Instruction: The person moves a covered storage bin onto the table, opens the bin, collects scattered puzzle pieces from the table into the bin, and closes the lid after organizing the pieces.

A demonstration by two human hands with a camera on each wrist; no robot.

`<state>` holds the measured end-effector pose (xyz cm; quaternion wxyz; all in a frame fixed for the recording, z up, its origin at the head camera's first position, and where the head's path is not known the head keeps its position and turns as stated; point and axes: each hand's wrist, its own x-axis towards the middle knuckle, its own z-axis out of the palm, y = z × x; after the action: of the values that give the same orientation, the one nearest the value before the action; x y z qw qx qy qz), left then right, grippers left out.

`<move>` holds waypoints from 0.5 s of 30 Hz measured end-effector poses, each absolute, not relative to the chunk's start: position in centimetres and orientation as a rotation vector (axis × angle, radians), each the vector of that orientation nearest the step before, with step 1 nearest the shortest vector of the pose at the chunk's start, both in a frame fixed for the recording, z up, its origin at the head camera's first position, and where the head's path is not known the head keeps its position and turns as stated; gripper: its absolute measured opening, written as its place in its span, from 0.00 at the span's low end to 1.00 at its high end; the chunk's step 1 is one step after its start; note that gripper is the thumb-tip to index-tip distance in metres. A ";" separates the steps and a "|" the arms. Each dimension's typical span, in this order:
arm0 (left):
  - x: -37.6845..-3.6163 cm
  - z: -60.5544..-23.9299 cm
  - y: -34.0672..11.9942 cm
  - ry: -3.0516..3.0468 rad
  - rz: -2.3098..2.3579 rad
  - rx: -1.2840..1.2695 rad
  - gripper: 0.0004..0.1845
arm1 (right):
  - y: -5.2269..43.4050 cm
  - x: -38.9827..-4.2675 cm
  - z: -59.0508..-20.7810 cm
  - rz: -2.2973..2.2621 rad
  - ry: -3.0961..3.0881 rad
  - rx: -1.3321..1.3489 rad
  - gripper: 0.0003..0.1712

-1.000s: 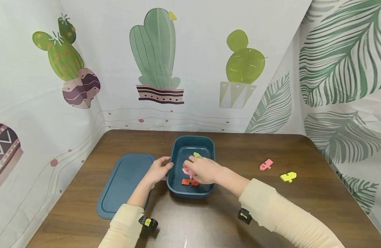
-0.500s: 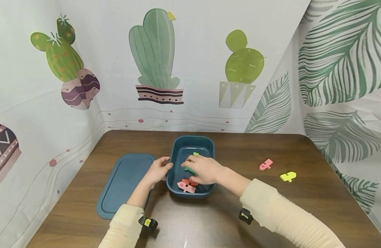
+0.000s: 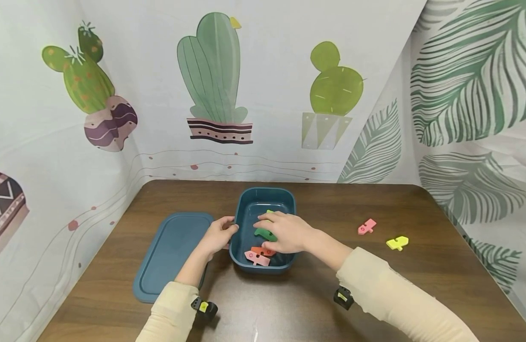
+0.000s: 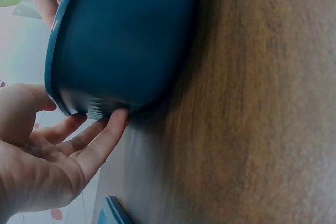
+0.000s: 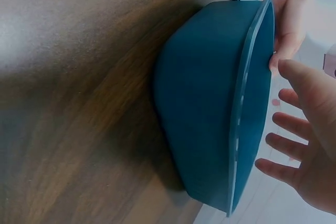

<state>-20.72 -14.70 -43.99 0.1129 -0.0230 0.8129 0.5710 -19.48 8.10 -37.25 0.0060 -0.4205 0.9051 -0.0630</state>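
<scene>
A flat teal plastic lid (image 3: 170,254) lies just left of the left hand (image 3: 220,235), whose relaxed fingers press the left wall of the deep teal plastic tub (image 3: 241,259). Over the tub the right hand (image 3: 284,232) spreads its fingers wide, empty; under them lie a green piece (image 3: 264,233), an orange piece (image 3: 263,250) and a pink one (image 3: 256,257). The dropping-in step looks finished. Next, that hand probably must reach right for the pink arrow-shaped piece (image 3: 367,226) and the yellow one (image 3: 397,243).

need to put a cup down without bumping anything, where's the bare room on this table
Bare wood runs along the back of the table behind the box, and across the near right, in front of the pink piece and yellow piece. The middle is crowded: both hands at the box, with the lid close on its left.
</scene>
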 end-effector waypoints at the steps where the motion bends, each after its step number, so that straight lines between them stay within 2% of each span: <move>1: -20.7 -44.0 -14.7 2.385 1.678 -0.066 0.22 | 8.2 -19.5 -37.3 -0.206 2.838 -1.322 0.29; 10: -20.6 -44.0 -14.7 2.374 1.699 -0.075 0.22 | 9.2 -19.1 -37.4 -0.321 2.902 -1.402 0.21; 15: -20.7 -44.0 -14.7 2.381 1.692 -0.076 0.22 | 10.1 -19.2 -37.6 -0.344 2.933 -1.392 0.21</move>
<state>-20.67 -14.70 -43.97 0.1094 -0.0259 0.8099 0.5756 -19.17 10.13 -37.63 -0.0617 -0.4256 0.8967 -0.1051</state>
